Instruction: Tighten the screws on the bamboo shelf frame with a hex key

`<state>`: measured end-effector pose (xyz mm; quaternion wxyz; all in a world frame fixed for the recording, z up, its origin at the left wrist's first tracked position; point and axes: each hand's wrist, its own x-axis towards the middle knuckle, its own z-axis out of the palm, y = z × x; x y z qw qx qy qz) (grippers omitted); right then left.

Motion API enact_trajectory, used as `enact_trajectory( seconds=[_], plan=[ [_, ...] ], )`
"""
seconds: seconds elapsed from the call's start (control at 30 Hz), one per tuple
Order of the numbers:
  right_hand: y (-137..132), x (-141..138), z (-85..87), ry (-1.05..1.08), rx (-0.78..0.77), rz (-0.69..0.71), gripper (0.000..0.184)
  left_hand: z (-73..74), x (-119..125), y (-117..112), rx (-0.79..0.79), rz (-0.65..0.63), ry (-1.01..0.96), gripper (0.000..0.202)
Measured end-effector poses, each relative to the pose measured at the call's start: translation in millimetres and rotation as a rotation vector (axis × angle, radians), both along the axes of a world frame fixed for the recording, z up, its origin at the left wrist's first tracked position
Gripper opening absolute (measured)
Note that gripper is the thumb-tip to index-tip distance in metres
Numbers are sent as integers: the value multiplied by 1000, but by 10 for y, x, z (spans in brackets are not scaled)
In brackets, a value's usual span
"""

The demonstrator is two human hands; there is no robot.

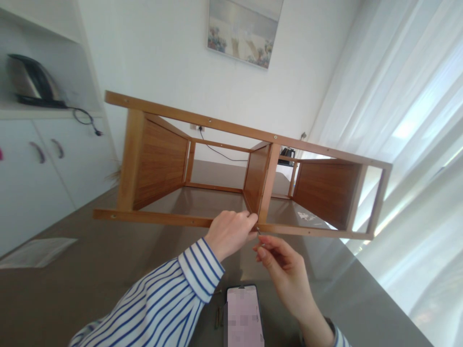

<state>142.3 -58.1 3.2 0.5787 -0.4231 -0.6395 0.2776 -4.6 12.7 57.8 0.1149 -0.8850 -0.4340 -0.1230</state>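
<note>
A wooden shelf frame (265, 188) lies on its side on a grey table (173, 279), its panels standing upright between the rails. My left hand (231, 231) is closed around the near rail, beside the joint with the middle panel (256, 176). Just right of it, my right hand (285, 262) pinches a thin metal rod (258, 232) between thumb and forefinger. The rod's tip meets the rail at that joint; its kind is too small to make out. Screw heads show along the rails.
A phone (244, 313) lies in front of me, with several bolts (217, 318) left of it. A plastic bag (38, 253) rests at the left, and small white pieces (306, 216) lie behind the near rail. A kettle (34, 79) stands on a shelf; curtains (408, 120) hang at right.
</note>
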Motion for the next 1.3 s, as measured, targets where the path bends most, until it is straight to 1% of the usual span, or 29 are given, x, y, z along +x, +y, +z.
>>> enact_trajectory(
  seconds=[0.13,0.27,0.37,0.5,0.63,1.07,1.17,1.3],
  plan=[
    [17,29,-14,-96,36,-58,17,6,4,-5,-8,11,-2,20],
    [33,37,-8,-258,179,-108,11,-7,1,2,7,-7,-3,19],
    [26,26,20,-299,237,-133,10,-9,2,2,4,-2,-5,19],
    [3,5,62,-321,250,-153,9,1,1,-1,-6,-1,-3,20],
    [-4,-8,72,-326,228,-168,10,-2,-4,6,15,-22,-1,19],
    [36,-25,-9,-266,200,-221,17,-32,1,21,48,-16,-2,23],
    [30,-23,-24,-232,211,-207,20,-35,3,21,54,-17,-11,23],
    [27,-7,-39,-252,236,-183,16,-45,-1,29,55,-16,-20,23]
  ],
)
